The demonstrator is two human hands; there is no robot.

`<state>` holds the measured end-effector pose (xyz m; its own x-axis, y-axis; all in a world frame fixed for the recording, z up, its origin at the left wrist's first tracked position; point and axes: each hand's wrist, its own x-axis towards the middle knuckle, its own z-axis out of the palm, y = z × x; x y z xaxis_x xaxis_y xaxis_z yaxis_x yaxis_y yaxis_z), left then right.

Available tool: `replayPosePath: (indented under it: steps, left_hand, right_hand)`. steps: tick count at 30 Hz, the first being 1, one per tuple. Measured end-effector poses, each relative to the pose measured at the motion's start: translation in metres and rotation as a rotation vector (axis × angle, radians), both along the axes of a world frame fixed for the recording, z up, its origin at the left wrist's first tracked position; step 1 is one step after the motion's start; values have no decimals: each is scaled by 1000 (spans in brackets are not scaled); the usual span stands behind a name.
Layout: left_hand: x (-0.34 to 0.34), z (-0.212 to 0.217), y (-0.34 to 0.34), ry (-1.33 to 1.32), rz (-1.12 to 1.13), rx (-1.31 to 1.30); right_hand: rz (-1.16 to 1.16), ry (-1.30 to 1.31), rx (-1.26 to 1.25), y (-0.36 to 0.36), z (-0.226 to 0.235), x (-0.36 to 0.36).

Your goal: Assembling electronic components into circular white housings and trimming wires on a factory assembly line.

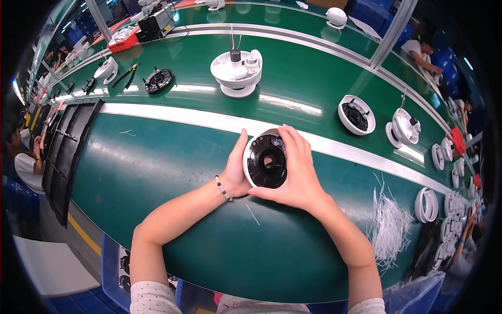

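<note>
Above the green table [209, 261], both hands grip a round white plastic housing [246, 163] with a black disc [257, 170] fitted in its open face. The disc faces up and has a hole at its centre. My left hand [235, 170] cups the housing's left side, a beaded bracelet on its wrist. On the other side my right hand [299, 178] wraps round the rim, thumb low and fingers over the top edge. A small blue circuit piece [278, 143] shows at the disc's upper right, close to the right fingers. The housing's underside is hidden.
Beyond a pale rail [198, 119], a green belt carries a white bowl-shaped housing on a base [235, 83], a black disc [158, 81], pliers [126, 75] and further white housings [356, 115]. Thin white strips [388, 230] lie at right, a black tray [65, 152] at left. Other people sit at both sides.
</note>
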<state>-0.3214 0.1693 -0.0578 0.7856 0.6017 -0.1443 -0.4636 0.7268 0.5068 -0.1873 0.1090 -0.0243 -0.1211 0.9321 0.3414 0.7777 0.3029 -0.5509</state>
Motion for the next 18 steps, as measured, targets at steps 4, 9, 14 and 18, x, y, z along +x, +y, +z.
replayPosePath:
  steps: [4, 9, 14, 18]
  left_hand:
    - [-8, 2, 3, 0, 4, 6]
    - [-18, -4, 7, -4, 47, 36]
    - [-32, -7, 13, 21, 61, 76]
    - [-44, 0, 8, 4, 58, 29]
  right_hand:
    - [-31, -20, -8, 4, 0, -10]
    - [-61, 63, -42, 11, -5, -22]
    - [-81, 66, -28, 14, -4, -40]
    - [-63, -10, 12, 13, -3, -46]
